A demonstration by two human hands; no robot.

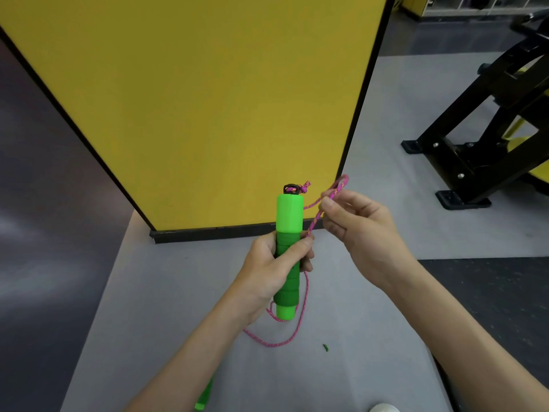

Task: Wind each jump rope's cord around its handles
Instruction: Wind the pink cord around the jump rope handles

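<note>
While the left hand (276, 263) wraps its fingers and thumb round the dark foam grip of a green jump rope handle (289, 215) and holds it upright in mid-air, the right hand (356, 227) pinches a loop of the pink cord (303, 292) between thumb and fingertips just to the handle's right. At the handle's top a black cap (290, 188) carries a small knot (303, 187) of the cord. From the pinched loop the cord runs down past the left hand's fingertips, hangs beside the grip and curls under the handle's lower end. A second green handle (205, 396) shows partly at the bottom edge, under the left forearm. Below lies a pale grey floor (178, 292) bearing a tiny green scrap (325, 347), with a white shoe tip (384, 408) at the bottom edge. Ahead stands a yellow panel (208, 99) edged in black, and to the right a black metal frame (475, 129) with bolted feet rests on the floor.
</note>
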